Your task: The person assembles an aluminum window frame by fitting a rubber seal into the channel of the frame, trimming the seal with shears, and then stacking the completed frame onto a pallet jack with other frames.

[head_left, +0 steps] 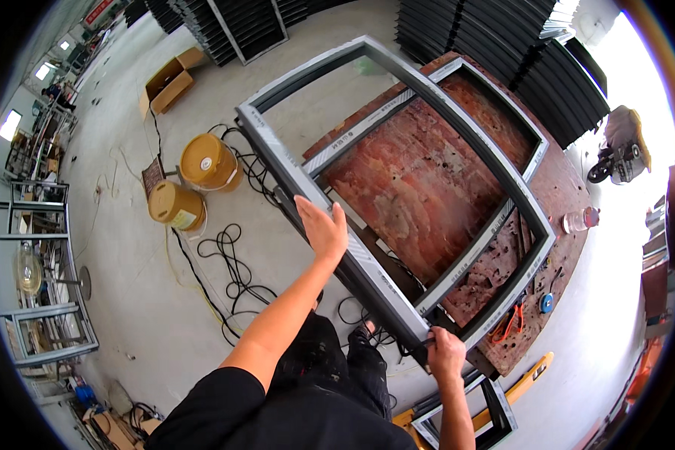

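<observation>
A large grey window frame [386, 281] with film-like strips on its faces lies tilted across the worktable, its near side toward me. My left hand [326, 231] lies with fingers stretched out against that near side, about midway along it. At the frame's near right corner my right hand [446, 354] is closed, and a thin black strip [415, 347] runs into its fingers. How far the strip goes inside the fist is hidden. A second grey frame [476, 255] lies under the large one.
The round-cornered worktable [562, 187] has a worn reddish top. On it are orange-handled pliers [511, 322], a blue tape measure [546, 302] and a clear bottle [580, 220]. Two yellow buckets [210, 161] and black cables [236, 262] are on the floor. A yellow level [529, 376] lies near my right arm.
</observation>
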`<state>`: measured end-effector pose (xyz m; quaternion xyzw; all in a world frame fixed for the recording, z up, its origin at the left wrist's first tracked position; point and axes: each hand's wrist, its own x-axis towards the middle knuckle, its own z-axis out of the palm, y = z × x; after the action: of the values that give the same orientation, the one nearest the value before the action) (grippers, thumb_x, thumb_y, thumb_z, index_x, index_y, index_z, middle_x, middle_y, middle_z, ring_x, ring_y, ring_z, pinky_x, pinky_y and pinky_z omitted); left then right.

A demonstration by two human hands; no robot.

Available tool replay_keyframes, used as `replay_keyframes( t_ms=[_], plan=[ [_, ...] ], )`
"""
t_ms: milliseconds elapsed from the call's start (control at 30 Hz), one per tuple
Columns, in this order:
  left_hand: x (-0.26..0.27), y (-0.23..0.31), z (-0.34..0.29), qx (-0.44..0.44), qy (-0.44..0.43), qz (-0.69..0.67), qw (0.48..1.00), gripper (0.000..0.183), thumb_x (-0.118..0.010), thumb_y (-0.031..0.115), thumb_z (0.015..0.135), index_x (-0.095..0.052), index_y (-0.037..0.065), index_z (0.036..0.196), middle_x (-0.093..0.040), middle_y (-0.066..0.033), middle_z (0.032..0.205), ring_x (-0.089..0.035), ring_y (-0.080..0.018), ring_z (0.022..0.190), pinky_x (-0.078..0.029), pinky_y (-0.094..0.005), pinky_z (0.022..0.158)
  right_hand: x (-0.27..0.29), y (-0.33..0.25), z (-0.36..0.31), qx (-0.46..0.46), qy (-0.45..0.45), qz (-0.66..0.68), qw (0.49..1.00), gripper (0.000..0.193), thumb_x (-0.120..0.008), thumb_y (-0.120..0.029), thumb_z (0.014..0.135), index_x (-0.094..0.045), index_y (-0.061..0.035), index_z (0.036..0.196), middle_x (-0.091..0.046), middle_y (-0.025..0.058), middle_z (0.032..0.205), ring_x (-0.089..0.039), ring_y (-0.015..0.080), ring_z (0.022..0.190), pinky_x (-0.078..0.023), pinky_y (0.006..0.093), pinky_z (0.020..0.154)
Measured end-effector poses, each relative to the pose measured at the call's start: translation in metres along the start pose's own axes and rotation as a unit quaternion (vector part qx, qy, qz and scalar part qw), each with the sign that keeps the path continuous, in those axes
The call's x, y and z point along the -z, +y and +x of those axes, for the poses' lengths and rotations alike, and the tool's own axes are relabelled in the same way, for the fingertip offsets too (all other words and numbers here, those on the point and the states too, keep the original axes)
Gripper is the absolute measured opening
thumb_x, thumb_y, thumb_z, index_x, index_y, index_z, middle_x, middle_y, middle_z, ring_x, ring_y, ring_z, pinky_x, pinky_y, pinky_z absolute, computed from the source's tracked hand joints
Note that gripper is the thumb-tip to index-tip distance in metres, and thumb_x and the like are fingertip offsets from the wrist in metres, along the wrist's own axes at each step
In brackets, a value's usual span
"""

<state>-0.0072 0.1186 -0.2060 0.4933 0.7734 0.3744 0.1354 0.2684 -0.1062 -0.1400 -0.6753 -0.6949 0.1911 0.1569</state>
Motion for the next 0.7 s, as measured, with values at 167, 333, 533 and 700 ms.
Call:
replay_keyframes(
  t_ms=[167, 333, 533, 700],
  plan=[
    [-0.005, -0.018, 0.098, -0.061, -0.033, -0.002, 0.998, 0.081, -0.055, 0.035, 0.087, -0.017, -0.014, 0.140, -0.027, -0.0328, 0.143, -0.031, -0.0415, 0.133, -0.027, -0.0418, 0.111, -0.053, -0.101, 0.022, -0.030, 0.041, 0.030, 0.998, 0.025, -0.064, -0.007, 0.075, -0.062, -0.0030, 0.100, -0.065, 0.0169, 0.083, -0.063, 0.0353, 0.078, -0.050, 0.0429, 0.069],
    [0.002, -0.027, 0.148, -0.073, -0.092, -0.001, 0.993, 0.082, -0.058, 0.039, 0.085, -0.021, -0.008, 0.142, -0.036, -0.0278, 0.139, -0.039, -0.0398, 0.127, -0.033, -0.0422, 0.105, -0.087, -0.181, 0.030, -0.074, 0.044, 0.061, 0.994, 0.036, -0.062, -0.002, 0.072, -0.060, -0.0002, 0.109, -0.065, 0.0161, 0.087, -0.062, 0.0351, 0.076, -0.050, 0.0423, 0.068],
    [0.048, -0.073, 0.106, -0.058, -0.144, -0.161, 0.975, 0.050, -0.053, 0.033, 0.093, -0.046, -0.007, 0.123, -0.054, -0.0253, 0.118, -0.051, -0.0367, 0.112, -0.042, -0.0406, 0.093, -0.082, -0.214, -0.030, -0.076, 0.097, 0.055, 0.991, 0.036, -0.062, 0.001, 0.073, -0.061, -0.0022, 0.108, -0.061, 0.0125, 0.093, -0.060, 0.0306, 0.076, -0.049, 0.0382, 0.065],
    [0.083, -0.156, -0.045, 0.106, -0.267, -0.160, 0.944, 0.035, -0.053, 0.029, 0.094, -0.056, -0.005, 0.105, -0.064, -0.0161, 0.089, -0.061, -0.0267, 0.077, -0.047, -0.0389, 0.070, -0.105, -0.223, -0.105, -0.232, 0.032, 0.169, 0.957, 0.030, -0.067, -0.005, 0.077, -0.058, -0.0038, 0.106, -0.058, 0.0108, 0.086, -0.060, 0.0263, 0.073, -0.048, 0.0355, 0.063]
  ],
)
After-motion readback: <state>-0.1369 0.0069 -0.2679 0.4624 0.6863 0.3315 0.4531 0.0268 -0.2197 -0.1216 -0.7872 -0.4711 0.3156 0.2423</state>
